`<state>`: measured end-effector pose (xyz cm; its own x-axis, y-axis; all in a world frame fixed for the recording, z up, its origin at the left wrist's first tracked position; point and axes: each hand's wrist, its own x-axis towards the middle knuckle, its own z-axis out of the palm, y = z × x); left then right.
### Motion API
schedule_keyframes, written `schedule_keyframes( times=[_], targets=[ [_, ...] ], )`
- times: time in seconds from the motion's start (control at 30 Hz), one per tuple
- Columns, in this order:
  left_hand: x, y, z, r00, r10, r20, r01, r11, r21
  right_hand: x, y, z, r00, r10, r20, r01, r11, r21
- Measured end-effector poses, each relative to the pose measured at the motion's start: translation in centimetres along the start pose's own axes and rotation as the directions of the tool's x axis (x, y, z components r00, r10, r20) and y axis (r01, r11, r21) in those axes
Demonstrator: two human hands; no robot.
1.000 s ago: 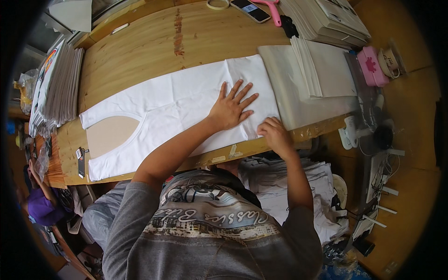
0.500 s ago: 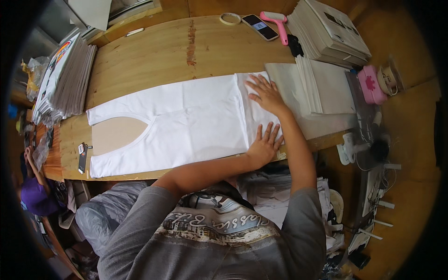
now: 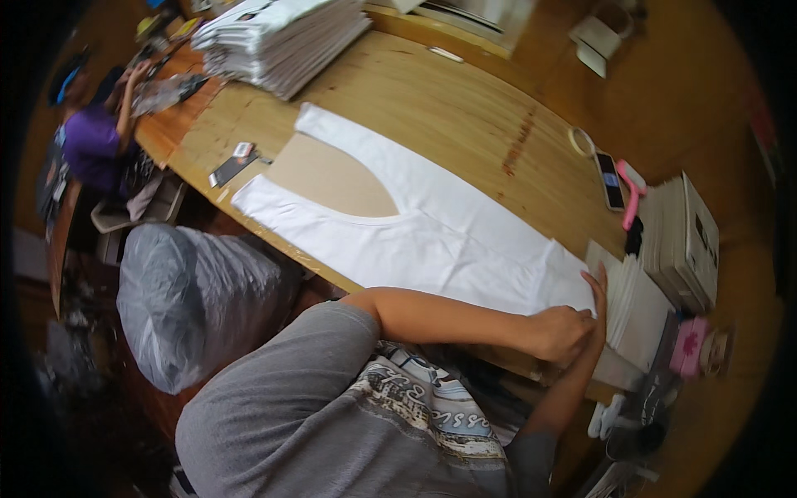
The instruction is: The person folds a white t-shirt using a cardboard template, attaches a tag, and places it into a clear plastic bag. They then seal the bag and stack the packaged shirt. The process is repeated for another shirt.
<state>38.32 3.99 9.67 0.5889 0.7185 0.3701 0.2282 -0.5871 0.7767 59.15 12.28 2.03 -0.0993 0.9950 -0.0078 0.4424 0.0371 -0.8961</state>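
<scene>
A white garment (image 3: 448,232), folded long and narrow, lies across the wooden table. A beige panel (image 3: 334,174) shows in its deep neck opening. At the garment's right end, my left hand (image 3: 564,332) is closed, knuckles up, by the near edge; whatever its fingers hold is hidden. Just beyond, my right hand (image 3: 596,297) stands on edge against the end of the cloth, fingers stretched and thumb apart. My left hand overlaps my right wrist. Near the neck end lies a black tag (image 3: 232,168).
Folded white garments (image 3: 278,50) are stacked at the far left. Along the right stand a phone (image 3: 610,181), a pink-handled lint roller (image 3: 633,192), a tape roll (image 3: 581,142), a stack of packs (image 3: 681,241) and a pink box (image 3: 688,347). A grey plastic-wrapped bundle (image 3: 203,299) and another person (image 3: 91,141) are left.
My view has swung, so the table now runs diagonally. Both hands lay flat on the garment's right end; now the left is curled closed and the right has turned on edge.
</scene>
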Motion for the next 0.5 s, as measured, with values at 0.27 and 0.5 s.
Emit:
schedule_keyframes(
  times=[0.27,0.5],
  targets=[
    [-5.8,5.3,-9.1,0.913,-0.062,-0.403,-0.183,0.821,-0.540,4.5,-13.7,1.5,0.913,-0.186,-0.363,0.407,0.497,0.766],
    [-20.6,2.4,-16.6,0.464,-0.781,-0.418,-0.039,0.454,-0.890,12.3,-27.1,19.3,0.876,-0.439,0.201,0.401,0.893,0.202]
  ],
)
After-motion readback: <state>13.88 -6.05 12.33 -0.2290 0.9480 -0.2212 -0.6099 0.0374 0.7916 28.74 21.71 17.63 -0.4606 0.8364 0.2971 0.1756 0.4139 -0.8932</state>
